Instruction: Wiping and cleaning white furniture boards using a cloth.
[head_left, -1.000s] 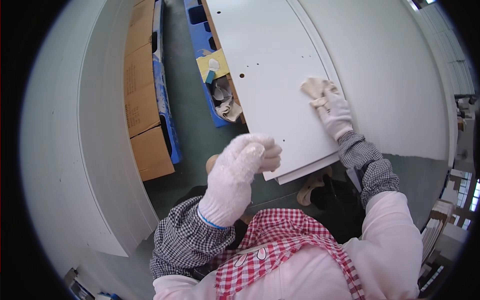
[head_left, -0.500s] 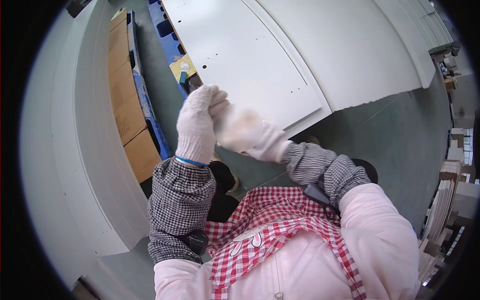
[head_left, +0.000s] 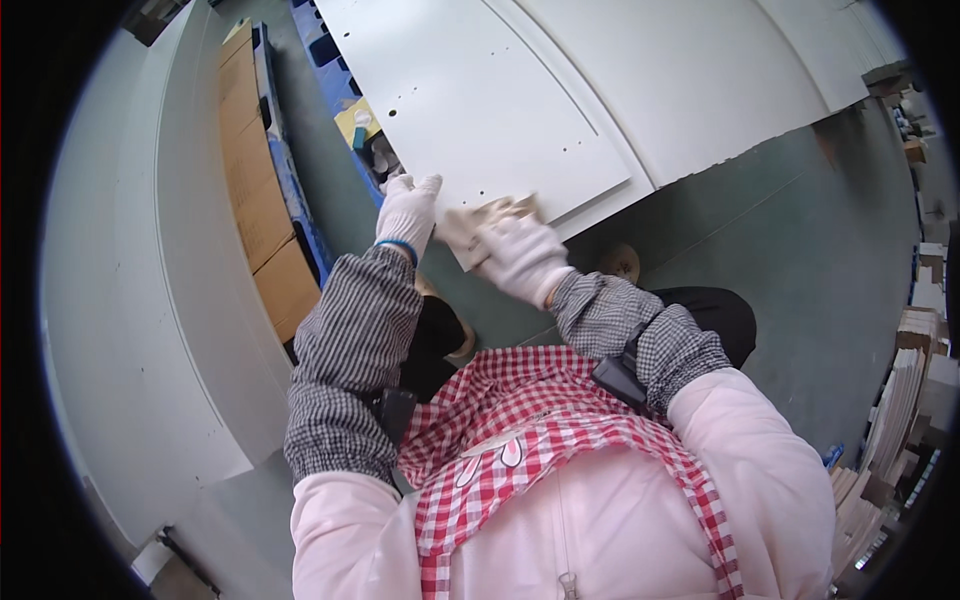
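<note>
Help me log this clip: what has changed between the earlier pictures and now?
The right hand, still holding the beige cloth, has moved left from the right side of the white panel to its near end, close to the left hand, which has gone forward. The yellow sheet and cardboard stayed put.

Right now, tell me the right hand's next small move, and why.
Probably spread the beige cloth flatter against the white panel: the right hand holds it crumpled at the panel's near end, so flattening it should give fuller contact. Whether it already touches the panel, I can't tell.
</note>
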